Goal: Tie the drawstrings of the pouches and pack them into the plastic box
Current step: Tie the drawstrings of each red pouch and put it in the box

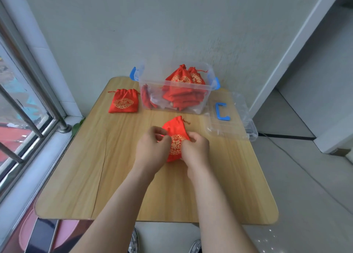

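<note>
Both hands are on the pouch (176,141): the left hand (152,145) pinches its left edge and the right hand (194,147) curls round its right side. The neck points away from the fingers, with the cord (188,122) just beyond. So I'd say the tie happens at the far end, and the box (207,92) sits straight past it.

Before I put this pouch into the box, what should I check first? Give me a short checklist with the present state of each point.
1. The left grip and the right grip both hold the pouch in hand: ok.
2. Its drawstring is knotted: cannot tell, no knot can be made out.
3. The plastic box is open, its lid lying beside it on the table: ok.
4. Free room in the box, left of the packed pouches: ok.
5. The pouch on the table, left of the box, is packed: not ok.
</note>
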Demonstrator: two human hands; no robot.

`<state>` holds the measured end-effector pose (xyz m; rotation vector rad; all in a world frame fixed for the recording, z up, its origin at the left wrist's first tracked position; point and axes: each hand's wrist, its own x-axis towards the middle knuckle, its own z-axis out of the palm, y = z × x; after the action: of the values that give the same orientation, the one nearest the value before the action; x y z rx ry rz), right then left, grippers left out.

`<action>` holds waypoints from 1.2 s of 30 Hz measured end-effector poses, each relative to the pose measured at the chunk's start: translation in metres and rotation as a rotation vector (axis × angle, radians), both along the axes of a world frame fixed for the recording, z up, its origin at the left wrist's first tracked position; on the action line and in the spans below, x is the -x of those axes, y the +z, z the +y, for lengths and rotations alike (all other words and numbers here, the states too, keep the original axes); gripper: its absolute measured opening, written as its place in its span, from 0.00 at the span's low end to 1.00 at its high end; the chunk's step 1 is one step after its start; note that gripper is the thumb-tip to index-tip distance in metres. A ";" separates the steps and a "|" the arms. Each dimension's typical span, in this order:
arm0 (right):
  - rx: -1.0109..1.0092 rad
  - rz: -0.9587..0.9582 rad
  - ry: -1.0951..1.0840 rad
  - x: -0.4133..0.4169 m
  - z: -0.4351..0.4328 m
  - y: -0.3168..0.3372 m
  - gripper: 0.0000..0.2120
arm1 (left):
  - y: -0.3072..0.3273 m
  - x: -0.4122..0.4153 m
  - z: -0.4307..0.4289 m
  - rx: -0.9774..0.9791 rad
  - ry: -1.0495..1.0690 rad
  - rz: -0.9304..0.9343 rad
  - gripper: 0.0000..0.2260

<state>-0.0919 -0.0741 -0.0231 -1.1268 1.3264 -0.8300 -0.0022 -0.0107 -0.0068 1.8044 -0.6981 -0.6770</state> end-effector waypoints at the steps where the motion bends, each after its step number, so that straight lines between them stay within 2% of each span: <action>1: 0.002 -0.030 -0.030 0.003 -0.002 0.003 0.15 | 0.002 0.002 -0.004 -0.014 0.074 0.035 0.07; 4: 0.035 -0.112 -0.052 0.008 -0.005 0.016 0.15 | 0.009 0.002 -0.017 -0.111 0.191 0.154 0.10; 6: 0.074 -0.141 -0.032 0.012 -0.008 0.025 0.15 | 0.013 0.002 -0.028 -0.145 0.195 0.326 0.15; 9: 0.075 -0.167 0.009 0.017 -0.013 0.032 0.14 | 0.017 0.003 -0.039 -0.014 0.186 0.476 0.15; 12: 0.050 -0.162 0.066 0.024 -0.019 0.035 0.14 | 0.018 0.006 -0.049 0.140 0.174 0.417 0.11; 15: 0.052 -0.120 0.094 0.026 -0.025 0.034 0.14 | 0.019 0.008 -0.056 0.212 0.171 0.405 0.09; 19: 0.104 -0.107 0.033 0.026 -0.034 0.032 0.05 | 0.022 0.011 -0.060 0.252 0.127 0.432 0.09; 23: 0.226 -0.134 -0.083 0.027 -0.045 0.030 0.09 | 0.021 0.011 -0.060 0.263 0.102 0.427 0.08; 28: 0.245 -0.126 -0.034 0.028 -0.043 0.032 0.07 | 0.024 0.012 -0.055 0.344 0.044 0.396 0.13; 32: 0.230 -0.187 0.004 0.029 -0.039 0.039 0.07 | 0.023 0.011 -0.051 0.387 0.025 0.376 0.12; 36: 0.279 -0.229 0.008 0.029 -0.037 0.042 0.08 | 0.023 0.009 -0.050 0.381 0.039 0.446 0.12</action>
<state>-0.1209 -0.1113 0.0190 -1.2095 1.0377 -1.1283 -0.0107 -0.0609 0.0161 1.2571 -0.4507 -0.8239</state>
